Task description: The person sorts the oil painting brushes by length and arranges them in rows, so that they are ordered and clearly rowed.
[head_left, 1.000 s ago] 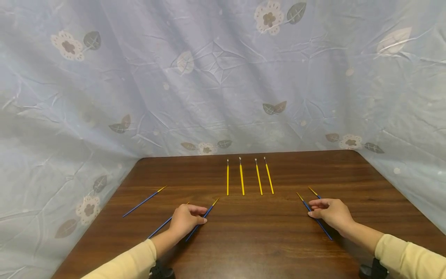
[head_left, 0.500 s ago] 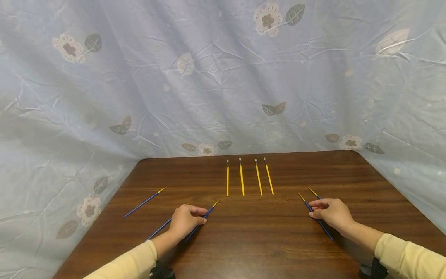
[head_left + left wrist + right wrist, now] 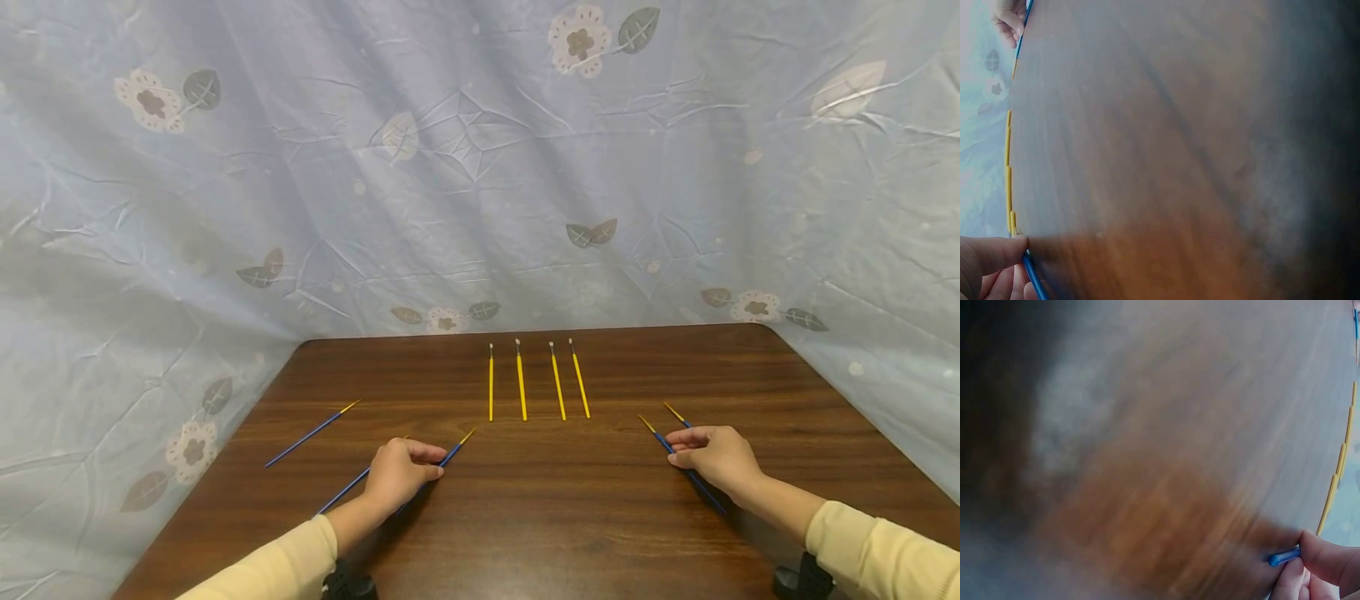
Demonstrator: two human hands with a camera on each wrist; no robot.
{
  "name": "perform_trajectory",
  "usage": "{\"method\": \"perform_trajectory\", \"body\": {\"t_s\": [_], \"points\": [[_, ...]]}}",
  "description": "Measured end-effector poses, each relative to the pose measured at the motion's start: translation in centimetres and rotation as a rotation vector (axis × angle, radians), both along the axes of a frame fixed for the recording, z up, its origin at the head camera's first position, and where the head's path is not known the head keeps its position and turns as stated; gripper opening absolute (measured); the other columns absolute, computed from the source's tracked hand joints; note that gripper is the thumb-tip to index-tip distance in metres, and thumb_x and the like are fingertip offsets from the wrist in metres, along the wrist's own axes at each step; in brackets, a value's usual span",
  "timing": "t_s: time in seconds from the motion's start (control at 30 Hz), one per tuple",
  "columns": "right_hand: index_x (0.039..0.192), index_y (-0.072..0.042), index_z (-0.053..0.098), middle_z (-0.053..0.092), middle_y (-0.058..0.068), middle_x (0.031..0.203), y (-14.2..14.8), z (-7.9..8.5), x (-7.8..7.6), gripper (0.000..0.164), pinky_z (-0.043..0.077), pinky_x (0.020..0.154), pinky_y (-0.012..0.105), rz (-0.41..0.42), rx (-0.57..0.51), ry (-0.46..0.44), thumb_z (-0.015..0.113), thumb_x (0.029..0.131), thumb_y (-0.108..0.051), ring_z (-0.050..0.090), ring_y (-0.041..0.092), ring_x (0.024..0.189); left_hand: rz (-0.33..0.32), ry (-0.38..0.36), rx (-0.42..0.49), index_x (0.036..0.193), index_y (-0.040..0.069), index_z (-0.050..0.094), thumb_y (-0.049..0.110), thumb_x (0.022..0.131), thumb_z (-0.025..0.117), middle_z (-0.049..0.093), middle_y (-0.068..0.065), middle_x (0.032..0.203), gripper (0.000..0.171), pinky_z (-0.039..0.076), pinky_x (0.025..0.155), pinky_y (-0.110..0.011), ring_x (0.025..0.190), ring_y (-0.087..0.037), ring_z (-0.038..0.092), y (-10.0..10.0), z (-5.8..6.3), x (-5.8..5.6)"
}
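In the head view my left hand point(image 3: 397, 475) pinches a thin blue paintbrush point(image 3: 454, 452) with a yellow tip between thumb and fingers. The left wrist view shows the thumb against that brush's blue handle point(image 3: 1034, 275). On the right, my right hand point(image 3: 716, 458) pinches a matching blue paintbrush point(image 3: 660, 437), its tip angled up and left. Its rounded handle end point(image 3: 1284, 557) sticks out past the thumb in the right wrist view. Another blue brush point(image 3: 347, 489) lies partly behind the left hand, and one more point(image 3: 674, 412) is partly covered by the right hand.
Several yellow paintbrushes point(image 3: 522, 387) lie side by side at the back middle of the brown wooden table point(image 3: 525, 525), bristles away from me. At the far left lies a blue brush point(image 3: 310, 437). A patterned cloth point(image 3: 480, 208) hangs around the table's back and sides.
Both hands stay nearly still. The handle ends of the two held brushes have swung slightly, the right one outward to the right; the left brush's tip has edged right.
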State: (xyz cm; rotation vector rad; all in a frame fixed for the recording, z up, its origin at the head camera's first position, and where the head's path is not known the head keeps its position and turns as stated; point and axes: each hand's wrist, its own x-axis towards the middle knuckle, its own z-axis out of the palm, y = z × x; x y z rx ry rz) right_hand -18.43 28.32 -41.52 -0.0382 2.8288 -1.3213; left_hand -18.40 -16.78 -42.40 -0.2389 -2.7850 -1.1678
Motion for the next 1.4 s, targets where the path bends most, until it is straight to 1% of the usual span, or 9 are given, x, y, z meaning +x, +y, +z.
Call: {"method": "perform_trajectory", "body": {"t_s": [0.3,0.57,0.73,0.83,1.0,1.07,1.13,1.23,1.4], "points": [[0.112,0.009,0.067,0.069,0.010,0.097,0.1,0.7,-0.6,0.031,0.056,0.075,0.031,0.010,-0.053,-0.063,0.074,0.085,-0.006,0.065,0.025,0.090,-0.016,0.004,0.064,0.093,0.007,0.078,0.002,0.075,0.081,0.074,-0.003,0.090,0.019,0.057,0.076,-0.037,0.087,-0.021,0.070,-0.2,0.3,-0.5],[0.114,0.015,0.062,0.068,0.009,0.093,0.3,1.1,-0.9,0.030,0.058,0.073,0.031,0.013,-0.143,-0.137,0.068,0.088,0.001,0.065,0.022,0.086,-0.015,-0.023,0.122,0.096,0.002,0.076,-0.004,0.074,0.079,0.074,-0.006,0.085,0.022,0.058,0.072,-0.033,0.081,-0.020,0.071,-0.6,0.4,-0.2],[0.115,0.013,0.061,0.067,0.010,0.095,0.1,1.6,-0.9,0.028,0.057,0.074,0.035,0.023,-0.144,-0.161,0.064,0.091,-0.001,0.065,0.023,0.088,-0.028,-0.039,0.147,0.097,0.000,0.075,-0.005,0.077,0.077,0.073,-0.009,0.087,0.020,0.058,0.070,-0.031,0.082,-0.022,0.070,-0.6,0.6,-0.1],[0.117,0.012,0.061,0.066,0.015,0.102,-0.2,2.0,-1.0,0.029,0.057,0.077,0.039,0.044,-0.149,-0.165,0.062,0.093,-0.003,0.064,0.028,0.093,-0.016,-0.062,0.174,0.097,0.000,0.075,-0.005,0.078,0.076,0.073,-0.009,0.087,0.019,0.058,0.066,-0.029,0.079,-0.021,0.070,-0.4,0.8,-0.1],[0.121,0.013,0.058,0.064,0.022,0.111,-0.7,2.5,-1.0,0.033,0.056,0.083,0.043,0.083,-0.188,-0.187,0.062,0.094,-0.005,0.063,0.035,0.102,-0.001,-0.141,0.296,0.099,-0.001,0.074,-0.004,0.079,0.075,0.073,-0.011,0.087,0.020,0.055,0.059,-0.028,0.073,-0.020,0.068,0.0,1.3,-0.2],[0.122,0.012,0.058,0.064,0.022,0.112,-0.9,2.6,-1.1,0.034,0.056,0.083,0.043,0.095,-0.209,-0.204,0.063,0.093,-0.006,0.063,0.034,0.102,-0.010,-0.181,0.348,0.101,-0.004,0.073,-0.004,0.080,0.073,0.073,-0.014,0.090,0.021,0.055,0.059,-0.029,0.075,-0.022,0.069,0.3,1.9,0.1],[0.122,0.012,0.058,0.065,0.019,0.112,-1.2,2.6,-1.2,0.036,0.056,0.082,0.041,0.101,-0.230,-0.220,0.065,0.092,-0.006,0.063,0.032,0.101,-0.019,-0.212,0.380,0.103,-0.005,0.072,-0.003,0.082,0.072,0.072,-0.016,0.093,0.022,0.055,0.061,-0.031,0.080,-0.024,0.069,0.5,2.2,0.3],[0.123,0.012,0.058,0.065,0.017,0.111,-1.8,2.6,-1.4,0.037,0.056,0.082,0.041,0.121,-0.251,-0.237,0.066,0.091,-0.005,0.063,0.030,0.101,-0.039,-0.241,0.401,0.105,-0.004,0.071,-0.001,0.083,0.072,0.071,-0.017,0.097,0.022,0.055,0.064,-0.033,0.085,-0.025,0.069,0.9,2.6,0.6],[0.124,0.014,0.056,0.065,0.016,0.108,-2.8,2.8,-1.6,0.039,0.056,0.083,0.042,0.148,-0.280,-0.263,0.065,0.091,-0.003,0.064,0.029,0.100,-0.073,-0.279,0.434,0.107,-0.001,0.072,0.003,0.084,0.071,0.071,-0.016,0.101,0.024,0.057,0.067,-0.033,0.087,-0.022,0.068,1.4,2.4,0.5]]}}
